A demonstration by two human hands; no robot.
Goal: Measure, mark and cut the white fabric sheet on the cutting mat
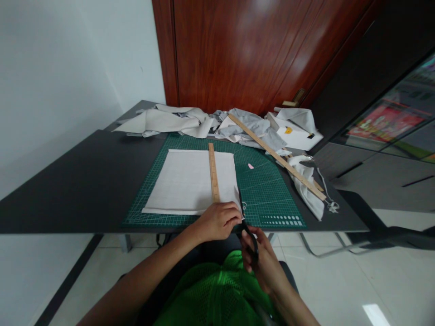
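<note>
- White cloth (186, 181) lying flat on the green cutting mat (268, 197), its near right corner right at my fingers.
- Setting out looks done, I'd say: cloth spread, short wooden ruler (213, 174) lying across it from far to near, scissors (250, 236) in place at the right edge.
- Trimming seems barely under way: the blades sit by the near end of that edge, and the stretch towards the far corner looks left to do.
- Left hand (220, 222) now: fingers pressed together, apparently pinching the cloth by that near corner, though my knuckles hide the exact hold.
- Right hand (261, 258): fingers curled round the black handles, blades pointing far; how wide they part, I can't tell.
- Off to the far side, a heap of grey fabric (244, 124).
</note>
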